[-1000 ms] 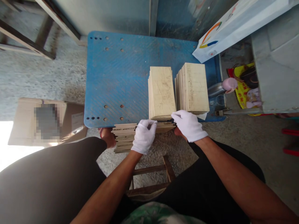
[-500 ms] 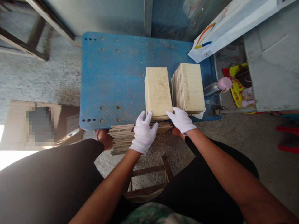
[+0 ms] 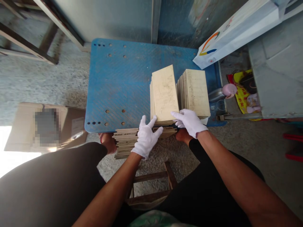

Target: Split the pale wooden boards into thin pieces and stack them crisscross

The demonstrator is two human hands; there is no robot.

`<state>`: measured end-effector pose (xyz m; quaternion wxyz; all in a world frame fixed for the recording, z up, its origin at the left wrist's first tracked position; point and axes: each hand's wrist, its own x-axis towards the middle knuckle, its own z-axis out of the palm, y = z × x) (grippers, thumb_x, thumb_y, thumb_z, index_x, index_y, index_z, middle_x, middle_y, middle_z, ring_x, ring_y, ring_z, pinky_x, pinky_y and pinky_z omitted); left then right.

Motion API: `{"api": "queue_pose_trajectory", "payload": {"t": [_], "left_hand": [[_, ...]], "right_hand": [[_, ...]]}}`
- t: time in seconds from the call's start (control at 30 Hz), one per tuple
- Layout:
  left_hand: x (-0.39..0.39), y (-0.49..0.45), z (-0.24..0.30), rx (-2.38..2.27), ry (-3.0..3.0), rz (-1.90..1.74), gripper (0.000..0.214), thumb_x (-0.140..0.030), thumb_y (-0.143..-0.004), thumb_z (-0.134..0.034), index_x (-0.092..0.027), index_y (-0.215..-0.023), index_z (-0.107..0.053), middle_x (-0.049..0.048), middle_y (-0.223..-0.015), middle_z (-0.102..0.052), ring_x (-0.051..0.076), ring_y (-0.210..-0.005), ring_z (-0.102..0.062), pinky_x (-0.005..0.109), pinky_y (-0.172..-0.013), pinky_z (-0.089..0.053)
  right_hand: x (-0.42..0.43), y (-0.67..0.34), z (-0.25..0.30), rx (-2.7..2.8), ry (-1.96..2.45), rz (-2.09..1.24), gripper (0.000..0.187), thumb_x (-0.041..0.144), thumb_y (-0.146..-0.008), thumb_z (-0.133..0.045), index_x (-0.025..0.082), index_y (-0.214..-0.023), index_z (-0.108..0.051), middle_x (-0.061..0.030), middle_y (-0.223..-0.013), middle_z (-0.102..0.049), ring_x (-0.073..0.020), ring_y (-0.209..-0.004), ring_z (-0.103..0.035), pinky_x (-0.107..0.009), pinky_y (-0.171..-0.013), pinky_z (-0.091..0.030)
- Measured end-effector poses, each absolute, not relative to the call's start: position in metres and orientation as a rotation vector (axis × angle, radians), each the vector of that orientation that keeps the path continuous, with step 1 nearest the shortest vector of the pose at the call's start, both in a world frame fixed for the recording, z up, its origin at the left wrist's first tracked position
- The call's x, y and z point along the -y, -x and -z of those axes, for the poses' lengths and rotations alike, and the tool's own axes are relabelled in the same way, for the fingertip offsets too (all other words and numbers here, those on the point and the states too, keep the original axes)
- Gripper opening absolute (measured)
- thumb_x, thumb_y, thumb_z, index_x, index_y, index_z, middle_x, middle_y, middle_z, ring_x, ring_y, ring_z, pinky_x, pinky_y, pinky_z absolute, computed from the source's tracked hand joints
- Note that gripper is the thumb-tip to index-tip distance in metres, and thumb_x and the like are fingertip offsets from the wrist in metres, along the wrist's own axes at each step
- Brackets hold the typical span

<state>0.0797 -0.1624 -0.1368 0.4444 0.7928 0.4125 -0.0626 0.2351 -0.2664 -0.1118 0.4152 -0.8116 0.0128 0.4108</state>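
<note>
A thin pale wooden board [image 3: 165,93] lies slightly turned on top of the left stack, its far right corner jutting past the boards below. My right hand [image 3: 191,123], in a white glove, grips this board at its near right corner, thumb and fingers at the edge. My left hand [image 3: 147,138], also gloved in white, is open with fingers spread; a fingertip touches the stack's near left corner. A second stack of boards [image 3: 196,91] stands close by on the right. Below the table edge, more stacked boards [image 3: 125,144] are partly hidden behind my left hand.
The stacks rest on a blue table [image 3: 118,82] with holes. A white paper bag [image 3: 227,41] leans at the back right. A flask with a pink lid [image 3: 228,90] and a clear cup [image 3: 220,105] are at the right. A cardboard box [image 3: 73,123] sits on the floor left.
The top board has turned on its stack, its far end shifting right. My right hand has moved slightly right and now holds its corner. My left hand stays by the near left corner.
</note>
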Motion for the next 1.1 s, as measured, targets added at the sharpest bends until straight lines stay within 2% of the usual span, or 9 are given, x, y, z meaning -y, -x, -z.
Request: {"api": "queue_pose_trajectory", "payload": {"t": [0.1, 0.2, 0.33, 0.43, 0.57, 0.73, 0.87, 1.0, 1.1], "left_hand": [[0.158, -0.081, 0.134, -1.044, -1.93, 0.163, 0.061, -0.042, -0.08, -0.068, -0.02, -0.136, -0.057, 0.0141, -0.159, -0.022, 0.034, -0.142, -0.03, 0.042, -0.117, -0.027], [0.148, -0.082, 0.128, -1.064, -1.884, 0.109, 0.056, -0.042, -0.079, -0.069, -0.016, -0.128, -0.063, 0.0144, -0.156, -0.029, 0.033, -0.142, -0.032, 0.04, -0.117, -0.026], [0.125, -0.083, 0.116, -1.046, -1.787, -0.051, 0.046, -0.045, -0.082, -0.065, -0.015, -0.117, -0.069, 0.0136, -0.141, -0.052, 0.029, -0.137, -0.041, 0.042, -0.117, -0.027], [0.108, -0.083, 0.109, -1.063, -1.488, -0.205, 0.049, -0.046, -0.082, -0.065, -0.015, -0.12, -0.065, 0.0116, -0.128, -0.064, 0.026, -0.125, -0.054, 0.042, -0.112, -0.037], [0.089, -0.079, 0.106, -0.995, -1.036, -0.281, 0.053, -0.041, -0.079, -0.07, -0.015, -0.123, -0.061, 0.0119, -0.122, -0.067, 0.023, -0.108, -0.065, 0.04, -0.099, -0.05], [0.075, -0.067, 0.105, -0.978, -0.773, -0.382, 0.039, -0.033, -0.077, -0.071, -0.014, -0.112, -0.067, 0.0085, -0.115, -0.07, 0.024, -0.111, -0.064, 0.035, -0.095, -0.054], [0.08, -0.063, 0.101, -0.98, -0.78, -0.398, 0.041, -0.033, -0.076, -0.072, -0.015, -0.113, -0.066, 0.0065, -0.115, -0.071, 0.024, -0.115, -0.061, 0.035, -0.099, -0.052], [0.099, -0.07, 0.095, -0.847, -0.923, -0.204, 0.045, -0.038, -0.075, -0.071, -0.013, -0.111, -0.067, 0.0086, -0.111, -0.072, 0.025, -0.103, -0.066, 0.038, -0.092, -0.055], [0.119, -0.076, 0.094, -0.78, -1.06, 0.016, 0.044, -0.04, -0.07, -0.075, -0.013, -0.105, -0.069, 0.0087, -0.098, -0.075, 0.024, -0.086, -0.07, 0.038, -0.079, -0.058]], "right_hand": [[0.266, -0.236, 0.108, 0.004, 1.922, -1.131, 0.023, 0.034, -0.079, -0.073, 0.016, -0.078, -0.058, 0.0007, -0.059, -0.06, -0.0071, -0.044, -0.051, -0.017, -0.041, -0.04], [0.266, -0.234, 0.108, 0.004, 1.813, -1.166, 0.025, 0.032, -0.075, -0.077, 0.015, -0.078, -0.06, 0.0006, -0.059, -0.061, -0.008, -0.047, -0.054, -0.018, -0.044, -0.043], [0.266, -0.222, 0.109, 0.013, 1.636, -1.206, 0.037, 0.04, -0.064, -0.084, 0.015, -0.078, -0.061, 0.0, -0.062, -0.063, -0.0091, -0.05, -0.057, -0.021, -0.049, -0.047], [0.266, -0.209, 0.108, 0.05, 1.581, -1.263, 0.044, 0.048, -0.06, -0.085, 0.015, -0.076, -0.06, 0.0005, -0.058, -0.062, -0.0097, -0.05, -0.057, -0.022, -0.051, -0.047], [0.265, -0.189, 0.101, 0.192, 1.582, -1.387, 0.047, 0.054, -0.062, -0.081, 0.014, -0.078, -0.062, 0.0002, -0.061, -0.063, -0.0106, -0.052, -0.058, -0.023, -0.053, -0.047], [0.264, -0.174, 0.095, 0.588, 1.696, -1.571, 0.039, 0.051, -0.071, -0.076, 0.014, -0.082, -0.069, -0.0017, -0.064, -0.066, -0.0135, -0.057, -0.06, -0.024, -0.054, -0.044], [0.263, -0.185, 0.091, 1.026, 2.025, -1.585, 0.035, 0.048, -0.07, -0.078, 0.017, -0.087, -0.073, -0.0059, -0.088, -0.074, -0.019, -0.078, -0.066, -0.025, -0.063, -0.044], [0.268, -0.21, 0.077, 0.867, 2.061, -1.47, 0.041, 0.048, -0.072, -0.077, 0.022, -0.103, -0.072, -0.0054, -0.1, -0.074, -0.0209, -0.089, -0.067, -0.028, -0.074, -0.049], [0.273, -0.226, 0.062, 0.699, 1.91, -1.321, 0.04, 0.047, -0.074, -0.075, 0.021, -0.104, -0.071, -0.0045, -0.095, -0.073, -0.0173, -0.081, -0.066, -0.027, -0.07, -0.05]]}}
